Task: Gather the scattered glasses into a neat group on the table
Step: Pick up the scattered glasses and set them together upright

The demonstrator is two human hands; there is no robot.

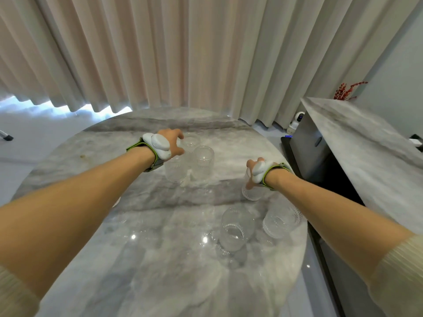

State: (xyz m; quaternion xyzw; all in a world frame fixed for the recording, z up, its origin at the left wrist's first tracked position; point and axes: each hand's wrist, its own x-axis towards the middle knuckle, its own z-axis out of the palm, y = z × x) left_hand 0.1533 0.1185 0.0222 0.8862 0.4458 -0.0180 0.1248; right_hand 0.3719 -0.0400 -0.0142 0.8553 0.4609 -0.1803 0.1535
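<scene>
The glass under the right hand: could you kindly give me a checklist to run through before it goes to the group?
1. Grip: the right hand holds the held glass from above: ok.
2. Held glass lifted off the tabletop: cannot tell.
3. Bare path from there to the group of three: ok.
4. Is the left hand clear of the group: not ok; its fingers curl at the far glass.
5. Are the two near glasses gathered: not ok; they stand apart.

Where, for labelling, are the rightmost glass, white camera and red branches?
rightmost glass (280,223): head view, ribbed wall.
white camera (299,116): head view, round head.
red branches (342,91): head view, middle sprigs.
</scene>
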